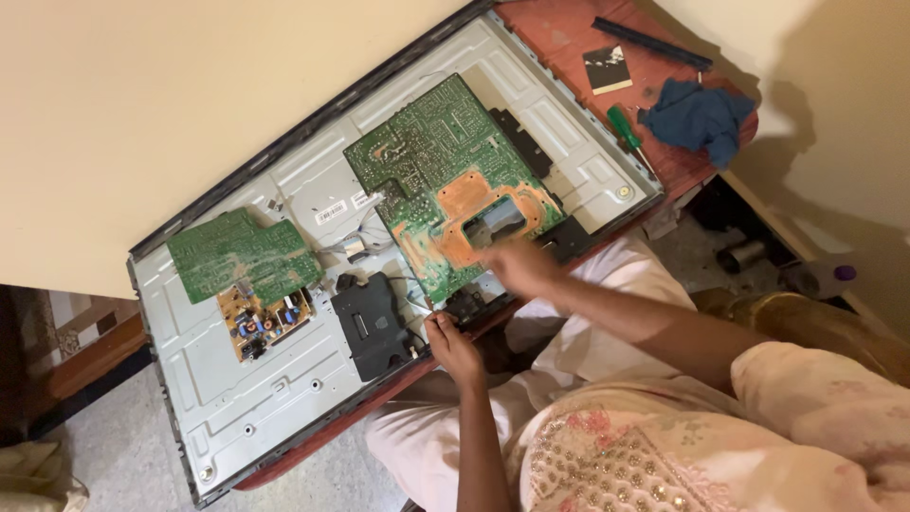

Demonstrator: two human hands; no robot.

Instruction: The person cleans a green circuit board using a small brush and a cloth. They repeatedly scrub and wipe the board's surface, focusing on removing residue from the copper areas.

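A flat television lies face down with its back cover off, baring the grey metal rear panel (284, 398). A large green circuit board (431, 161) with an orange patch sits in the panel's middle. My right hand (517, 265) is blurred and rests at that board's lower edge, next to a rectangular cut-out. My left hand (450, 341) is at the panel's near edge with fingers pinched together, beside a small black part (464, 303) and thin wires. Whether it holds anything is too small to tell. A black module (370, 322) lies just left of it.
A smaller green board (237, 251) and a yellow board (265, 318) sit on the panel's left. On the red table (559, 33) beyond lie a green-handled screwdriver (623, 125), a blue cloth (701, 118), a black strip (654, 43) and a small card (607, 68). My lap is below the panel.
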